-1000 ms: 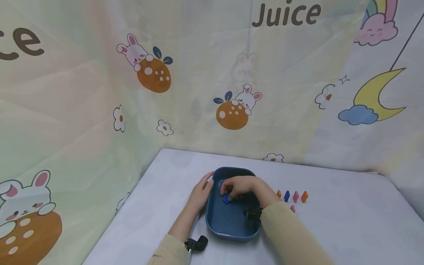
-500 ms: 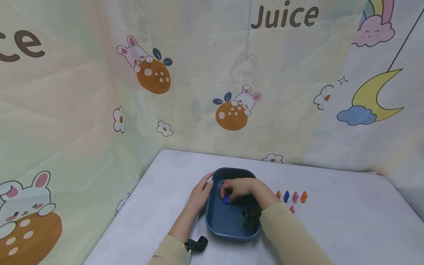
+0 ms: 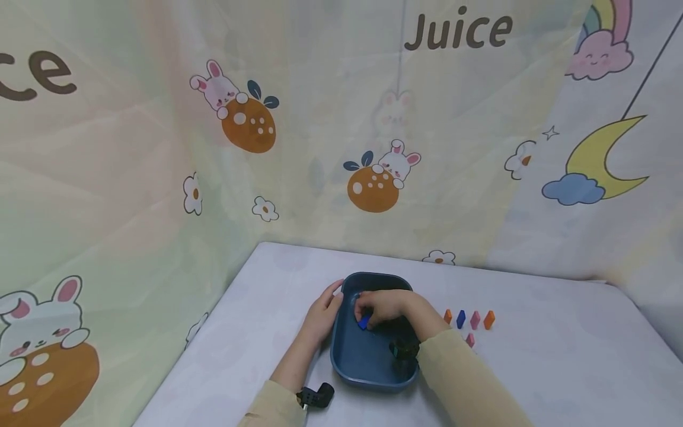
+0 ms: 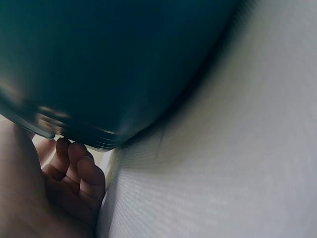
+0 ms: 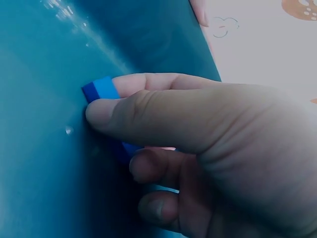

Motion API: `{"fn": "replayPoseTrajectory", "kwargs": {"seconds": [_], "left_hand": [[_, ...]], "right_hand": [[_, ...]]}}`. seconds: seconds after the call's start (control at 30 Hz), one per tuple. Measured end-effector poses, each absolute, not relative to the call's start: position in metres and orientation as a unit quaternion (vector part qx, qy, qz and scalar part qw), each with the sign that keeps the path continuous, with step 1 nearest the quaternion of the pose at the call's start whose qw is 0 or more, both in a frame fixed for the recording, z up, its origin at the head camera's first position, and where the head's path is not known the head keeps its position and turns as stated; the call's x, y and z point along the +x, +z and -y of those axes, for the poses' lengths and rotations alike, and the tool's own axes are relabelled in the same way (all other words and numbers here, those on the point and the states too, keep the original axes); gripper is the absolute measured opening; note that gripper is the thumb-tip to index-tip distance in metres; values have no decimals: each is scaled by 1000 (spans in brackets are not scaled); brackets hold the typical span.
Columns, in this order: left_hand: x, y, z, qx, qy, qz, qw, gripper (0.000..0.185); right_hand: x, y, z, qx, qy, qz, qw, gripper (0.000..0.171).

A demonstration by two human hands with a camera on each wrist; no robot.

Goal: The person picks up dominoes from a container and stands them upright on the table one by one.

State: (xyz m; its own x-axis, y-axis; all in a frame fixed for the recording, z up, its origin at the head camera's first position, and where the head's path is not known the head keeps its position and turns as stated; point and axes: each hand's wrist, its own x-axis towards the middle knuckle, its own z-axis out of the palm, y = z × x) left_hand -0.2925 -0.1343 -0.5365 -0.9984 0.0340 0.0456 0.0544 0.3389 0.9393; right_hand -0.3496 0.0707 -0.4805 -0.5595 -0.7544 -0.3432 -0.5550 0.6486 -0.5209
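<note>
A dark blue rectangular tray point(image 3: 373, 367) with rounded corners stands on the table. My left hand point(image 3: 322, 311) holds its left side near the far corner. In the left wrist view, that hand's fingers point(image 4: 91, 173) curl close against the tray's outer wall point(image 4: 114, 64). My right hand point(image 3: 386, 305) reaches inside the tray. Its thumb and index finger pinch a small bright blue block point(image 5: 104, 88), low over the tray floor. The other right fingers curl loosely below, and part of the block is hidden behind the thumb. In the head view the block point(image 3: 364, 322) shows under the fingertips.
Right of the tray, a row of small upright blocks stands on the white table point(image 3: 560, 356): orange point(image 3: 489, 320), pink point(image 3: 475, 320), blue point(image 3: 461, 319) and another orange point(image 3: 447, 316). A pink block point(image 3: 470, 340) stands nearer, beside the right sleeve. A printed cloth hangs behind.
The blue block has tipped a little more upright between the right fingers. Both hands and the tray keep nearly the same place; the head view has tilted slightly.
</note>
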Motion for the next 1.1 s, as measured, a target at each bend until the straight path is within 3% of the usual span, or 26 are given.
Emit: {"fn": "replayPoseTrajectory", "kwargs": {"seconds": [0.43,0.77,1.1], "left_hand": [[-293,-537,133,-25,-566,824,8,44],[-293,-536,133,-12,-549,835,15,44],[-292,-533,131,-13,-552,834,14,44]], "right_hand": [[-346,-465,-80,-318,-280,-862,279,13],[-342,-435,-115,-328,-372,-839,225,19],[-318,-428,-174,-277,-447,-835,160,27]]}}
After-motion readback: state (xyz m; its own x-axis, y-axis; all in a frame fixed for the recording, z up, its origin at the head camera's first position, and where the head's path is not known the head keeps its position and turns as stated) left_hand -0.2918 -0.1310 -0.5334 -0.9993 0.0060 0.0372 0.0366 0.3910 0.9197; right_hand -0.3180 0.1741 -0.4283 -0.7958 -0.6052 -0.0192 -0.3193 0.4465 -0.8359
